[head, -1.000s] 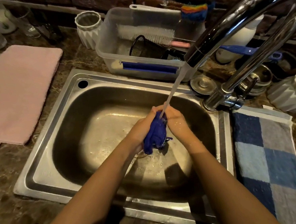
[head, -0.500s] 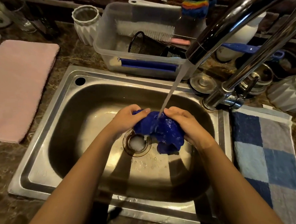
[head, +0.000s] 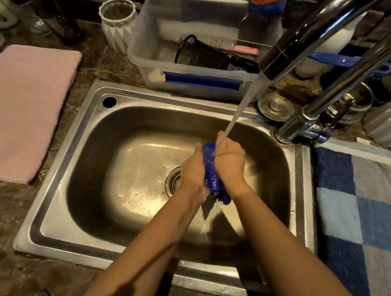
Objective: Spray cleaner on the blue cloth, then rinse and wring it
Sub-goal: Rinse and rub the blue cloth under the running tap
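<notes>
The wet blue cloth (head: 211, 174) is bunched into a narrow wad, pressed between my left hand (head: 192, 171) and my right hand (head: 230, 161) over the steel sink (head: 60, 180). Both hands are closed on it, palms facing each other. Water runs from the chrome faucet (head: 302, 34) in a thin stream that lands on the top of the cloth and my right fingers. A tail of cloth hangs below my wrists. The drain (head: 173, 179) sits just left of my left hand. No spray bottle is in view.
A clear plastic bin (head: 151, 65) with brushes and a black mesh cup stands behind the sink. A pink towel (head: 22, 102) lies on the counter at left, a blue checked towel (head: 356, 206) at right. White ribbed cups (head: 117, 21) and metal lids stand near the faucet base.
Half a second ago the cloth was spread loosely between my hands. Now both hands have come together and squeezed it into a tight vertical wad under the stream.
</notes>
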Demonstrator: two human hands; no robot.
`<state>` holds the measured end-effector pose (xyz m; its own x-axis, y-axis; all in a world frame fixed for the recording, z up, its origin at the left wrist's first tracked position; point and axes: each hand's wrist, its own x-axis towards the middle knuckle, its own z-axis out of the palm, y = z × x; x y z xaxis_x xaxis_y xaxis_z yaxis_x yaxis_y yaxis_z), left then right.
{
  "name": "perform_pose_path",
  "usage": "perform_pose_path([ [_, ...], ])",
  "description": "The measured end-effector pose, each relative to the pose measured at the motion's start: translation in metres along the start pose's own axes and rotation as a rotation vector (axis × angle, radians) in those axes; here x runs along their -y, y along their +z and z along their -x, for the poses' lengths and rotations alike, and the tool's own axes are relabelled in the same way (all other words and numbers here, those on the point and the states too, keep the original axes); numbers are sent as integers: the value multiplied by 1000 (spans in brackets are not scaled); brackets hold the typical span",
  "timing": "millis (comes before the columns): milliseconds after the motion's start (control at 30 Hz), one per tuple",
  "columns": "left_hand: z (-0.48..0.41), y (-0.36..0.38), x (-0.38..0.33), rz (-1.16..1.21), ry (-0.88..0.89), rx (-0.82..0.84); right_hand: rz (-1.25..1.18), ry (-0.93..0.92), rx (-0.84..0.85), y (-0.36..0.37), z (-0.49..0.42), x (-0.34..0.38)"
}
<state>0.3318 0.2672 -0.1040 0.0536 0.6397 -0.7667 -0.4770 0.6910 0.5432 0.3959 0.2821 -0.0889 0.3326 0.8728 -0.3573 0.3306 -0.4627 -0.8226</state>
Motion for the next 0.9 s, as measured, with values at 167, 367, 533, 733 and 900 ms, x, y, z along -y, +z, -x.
perform_pose_path([
  [167, -8, -7, -19, -81, 97, -44, -43, 11, -41, 7, 14, -2],
  [367, -5, 0, -7, -179, 143, 28, 109, -80, -126, 7, 25, 3],
  [533, 3, -2, -7, -198, 71, -29, 131, 4, -69, 2, -8, 4],
  [733, -1, -13, -23, -392, 75, 87, -56, 78, 74, 6, -18, -10],
  [900, -4, -24, -36, -668, 65, 230, -98, 178, 215, -11, -29, -5],
])
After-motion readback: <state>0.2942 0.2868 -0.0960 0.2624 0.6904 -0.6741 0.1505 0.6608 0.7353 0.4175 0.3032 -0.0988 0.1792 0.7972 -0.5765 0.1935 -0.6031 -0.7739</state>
